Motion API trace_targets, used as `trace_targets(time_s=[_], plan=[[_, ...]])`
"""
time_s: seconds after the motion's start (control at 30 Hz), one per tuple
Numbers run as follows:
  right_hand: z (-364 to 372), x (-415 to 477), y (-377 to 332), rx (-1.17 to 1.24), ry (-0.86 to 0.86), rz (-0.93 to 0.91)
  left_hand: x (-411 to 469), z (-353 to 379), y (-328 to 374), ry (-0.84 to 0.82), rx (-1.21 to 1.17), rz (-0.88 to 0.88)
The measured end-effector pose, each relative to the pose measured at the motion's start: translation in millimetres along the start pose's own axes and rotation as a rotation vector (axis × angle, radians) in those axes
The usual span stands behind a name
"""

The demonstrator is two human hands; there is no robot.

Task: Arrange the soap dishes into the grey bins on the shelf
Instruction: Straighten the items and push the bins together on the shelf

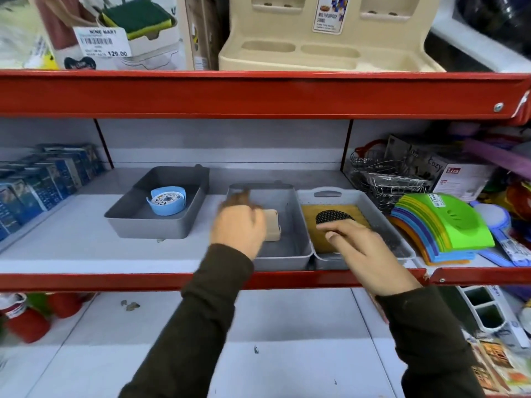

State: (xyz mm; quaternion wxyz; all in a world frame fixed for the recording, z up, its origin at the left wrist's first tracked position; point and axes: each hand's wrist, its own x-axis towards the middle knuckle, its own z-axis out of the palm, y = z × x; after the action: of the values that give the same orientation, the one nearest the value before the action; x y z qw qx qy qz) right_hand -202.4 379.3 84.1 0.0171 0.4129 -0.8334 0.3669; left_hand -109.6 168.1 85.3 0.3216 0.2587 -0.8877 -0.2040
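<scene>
Three grey bins stand on the middle shelf. The left bin [126, 225] holds a round blue soap dish [168, 203]. Over the middle bin [290, 248], my left hand [240, 226] is closed around a beige rectangular soap dish [273, 228]; the hand is blurred. The right bin [402, 248] holds a yellow-brown soap dish [311, 218] with a black mesh piece [333, 217] on top. My right hand [365, 251] hovers over this bin with fingers spread, its fingertips just short of the black piece, holding nothing.
A stack of curved coloured soap dishes [442, 228], green on top, lies right of the bins. Wire baskets [382, 176] and boxes stand behind it. Blue boxes [37, 182] fill the shelf's left end. The red shelf edge [115, 280] runs in front.
</scene>
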Motion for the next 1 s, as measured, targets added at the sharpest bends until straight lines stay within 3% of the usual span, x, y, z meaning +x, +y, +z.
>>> trace_targets(time_s=[0.07, 0.17, 0.27, 0.63, 1.0], plan=[[18, 7, -21, -0.012, -0.044, -0.074, 26, -15, -38, -0.011, 0.220, -0.131], [53, 11, -49, -0.037, -0.172, -0.151, 43, -35, -92, -0.238, 0.549, -0.317], [84, 13, -64, -0.106, -0.271, -0.139, 36, -42, -120, -0.383, 0.645, -0.287], [107, 7, -75, -0.155, -0.221, -0.032, -38, -56, -91, -0.392, 0.585, -0.067], [116, 8, -73, -0.142, -0.194, 0.045, -67, -57, -52, -0.431, 0.552, -0.040]])
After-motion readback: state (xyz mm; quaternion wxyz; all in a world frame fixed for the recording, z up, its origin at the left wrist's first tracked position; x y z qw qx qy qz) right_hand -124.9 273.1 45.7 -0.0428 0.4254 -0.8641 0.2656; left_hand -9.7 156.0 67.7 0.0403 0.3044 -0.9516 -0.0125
